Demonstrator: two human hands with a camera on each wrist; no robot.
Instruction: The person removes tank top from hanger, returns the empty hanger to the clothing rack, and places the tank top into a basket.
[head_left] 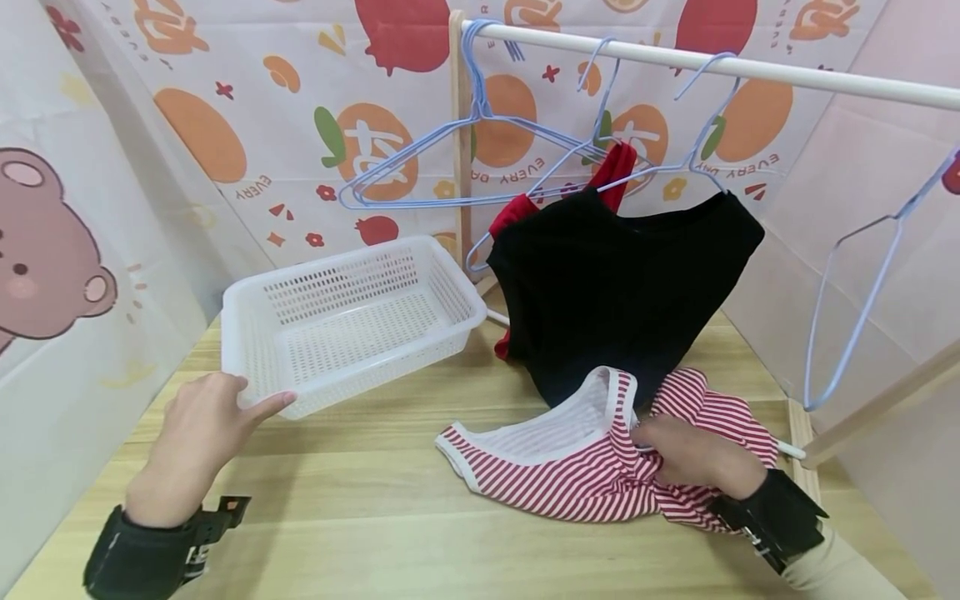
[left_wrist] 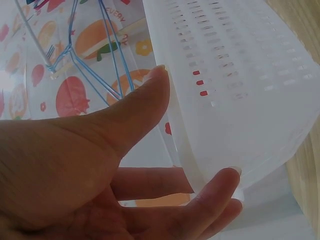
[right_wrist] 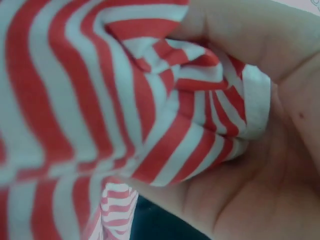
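At the near left corner of a white plastic basket [head_left: 360, 367], my left hand [head_left: 202, 421] pinches the rim. In the left wrist view its thumb [left_wrist: 145, 95] lies on one side of the basket wall [left_wrist: 250, 115] and the fingers on the other. My right hand [head_left: 686, 454] grips a bunched part of a red-and-white striped top [head_left: 555, 479] with white trim. Folds of the striped cloth [right_wrist: 195, 145] fill the space between thumb and fingers in the right wrist view. The top's neckline faces up and its left part spreads over the table.
Blue hangers [head_left: 420, 154] hang from a white rail [head_left: 675, 58]. One hanger bears a black top [head_left: 600, 267], partly covering a red garment [head_left: 618, 171]. Another blue hanger [head_left: 862, 308] hangs at the right by the wooden rack leg [head_left: 885, 404]. Everything stands over a wooden table [head_left: 360, 517].
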